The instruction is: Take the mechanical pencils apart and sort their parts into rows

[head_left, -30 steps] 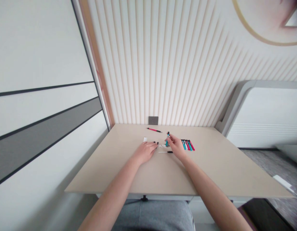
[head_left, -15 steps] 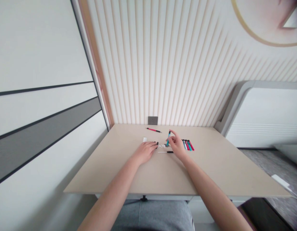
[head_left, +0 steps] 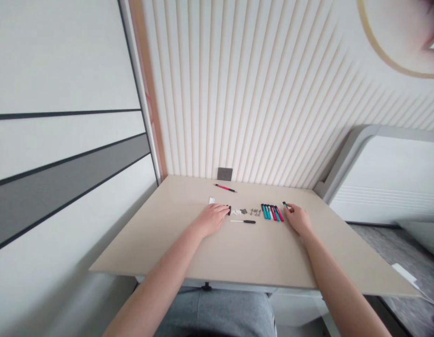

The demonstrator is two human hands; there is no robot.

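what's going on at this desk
A person is handling small parts on a desk. The right hand has a dark-tipped barrel in its grip, just right of a row of coloured barrels. The left hand is by some small black parts, partly covering them. Between the left hand and the row lie small white pieces, with a black-handled tool nearer the person.

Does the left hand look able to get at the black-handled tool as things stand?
Probably yes: the left hand rests just left of the black-handled tool, whose thin shaft points toward it, and nothing seems to lie between them. Its fingers are at small black pieces, though.
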